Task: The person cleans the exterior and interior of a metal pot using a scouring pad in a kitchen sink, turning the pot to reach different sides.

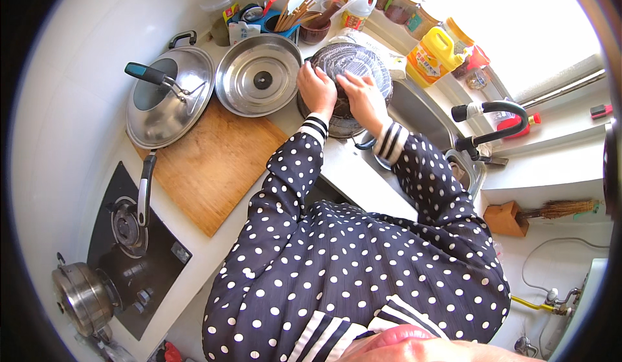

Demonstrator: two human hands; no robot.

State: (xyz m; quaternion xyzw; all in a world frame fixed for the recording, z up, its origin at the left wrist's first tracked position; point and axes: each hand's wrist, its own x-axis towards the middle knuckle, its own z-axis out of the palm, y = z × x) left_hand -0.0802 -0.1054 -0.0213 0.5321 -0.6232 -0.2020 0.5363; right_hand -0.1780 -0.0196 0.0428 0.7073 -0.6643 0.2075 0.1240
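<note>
A dark, round pan [347, 56] is turned so that its broad face, streaked with white, points up at the left end of the sink [420, 114]. My left hand [317, 90] grips its left edge. Against the lower part of that face lies my right hand [363, 98], fingers bent; whether anything is under its palm is hidden. Below the pan, another dark round vessel shows partly, and a dark curved handle [365, 145] sticks out near my right wrist. Left of my hands rests a shallow steel lid [243, 92] with its hollow side up and a black knob fixing at its centre.
A lidded wok [180, 119] overlaps a wooden cutting board [218, 167]. Beyond are a gas hob [141, 265] and a steel pot [82, 296]. Chopsticks [296, 14], a mortar [315, 34] and a yellow oil jug [432, 58] line the back. A black tap [495, 119] arches over the sink.
</note>
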